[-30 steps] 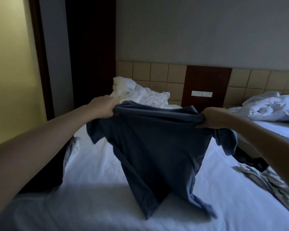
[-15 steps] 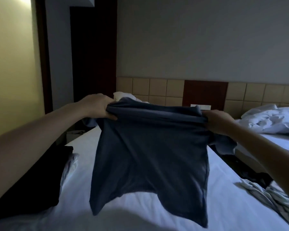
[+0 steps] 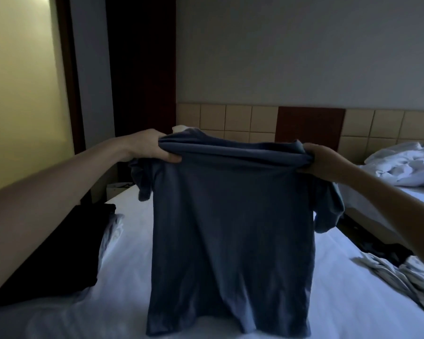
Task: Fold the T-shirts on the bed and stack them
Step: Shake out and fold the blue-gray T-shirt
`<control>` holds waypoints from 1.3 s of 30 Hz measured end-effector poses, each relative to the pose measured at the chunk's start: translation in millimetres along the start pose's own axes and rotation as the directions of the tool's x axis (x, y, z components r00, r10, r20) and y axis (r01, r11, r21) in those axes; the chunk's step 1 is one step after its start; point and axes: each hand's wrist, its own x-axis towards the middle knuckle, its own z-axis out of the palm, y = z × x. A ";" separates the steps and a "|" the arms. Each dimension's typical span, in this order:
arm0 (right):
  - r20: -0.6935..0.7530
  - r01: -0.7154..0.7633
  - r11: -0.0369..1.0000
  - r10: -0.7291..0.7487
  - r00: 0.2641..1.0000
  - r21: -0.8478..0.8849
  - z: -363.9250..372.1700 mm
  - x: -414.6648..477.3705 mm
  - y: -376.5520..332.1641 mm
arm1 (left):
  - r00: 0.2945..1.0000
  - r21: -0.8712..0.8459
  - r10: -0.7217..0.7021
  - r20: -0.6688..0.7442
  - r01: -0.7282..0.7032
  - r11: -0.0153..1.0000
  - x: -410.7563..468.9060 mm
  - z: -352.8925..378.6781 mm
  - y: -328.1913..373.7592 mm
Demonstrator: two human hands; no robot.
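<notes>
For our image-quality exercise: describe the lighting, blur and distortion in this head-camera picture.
Head view: dim overall, brightest on the yellow wall at left; the blue T-shirt looks dark, its hem slightly soft; the door frame leans, likely wide-angle distortion.

Head-worn view, forward over the bed (image 3: 348, 297)

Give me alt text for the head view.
The left hand and right hand grip a blue T-shirt by its shoulders, holding it up spread over the white bed. A black garment lies at left, crumpled pale clothing at right.
</notes>
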 end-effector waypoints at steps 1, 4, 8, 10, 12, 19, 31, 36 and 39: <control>0.025 -0.002 1.000 0.002 1.000 0.031 -0.6 -1.1 -3.3 | 0.999 -0.008 0.027 0.020 -0.027 1.000 0.8 3.5 -2.0; 0.193 0.017 0.992 0.007 0.981 -0.121 7.8 -8.9 -8.4 | 0.996 0.026 0.028 0.088 -0.030 0.999 -0.3 23.9 -14.5; 0.312 0.058 0.944 0.049 0.949 -0.324 37.3 -16.7 5.9 | 0.987 0.018 0.021 0.161 -0.024 1.000 -4.6 50.5 -27.6; 0.311 0.013 0.969 0.067 0.948 -0.247 42.9 -22.7 8.2 | 0.975 0.070 -0.010 0.221 -0.006 0.997 -7.8 56.8 -27.3; 0.345 -0.074 0.985 0.124 0.930 -0.156 46.9 -28.7 9.3 | 0.962 0.101 -0.051 0.269 0.025 0.995 -10.7 59.7 -30.2; 0.535 -0.313 0.925 0.156 0.830 0.215 62.8 -47.7 2.2 | 0.935 0.233 -0.153 0.320 0.079 0.969 -15.0 71.1 -55.9; 0.481 -0.061 0.976 0.157 0.862 -0.210 102.1 -55.5 10.3 | 0.880 0.235 -0.207 0.428 0.113 0.966 -34.5 117.9 -73.7; 0.494 -0.219 0.974 0.165 0.853 0.052 96.5 -61.3 8.4 | 0.954 -0.006 -0.117 0.274 0.124 0.992 -32.4 119.4 -81.6; 0.569 -0.263 0.955 0.141 0.810 0.138 92.9 -64.0 8.1 | 0.948 -0.065 -0.116 0.296 0.141 0.988 -38.2 118.8 -78.3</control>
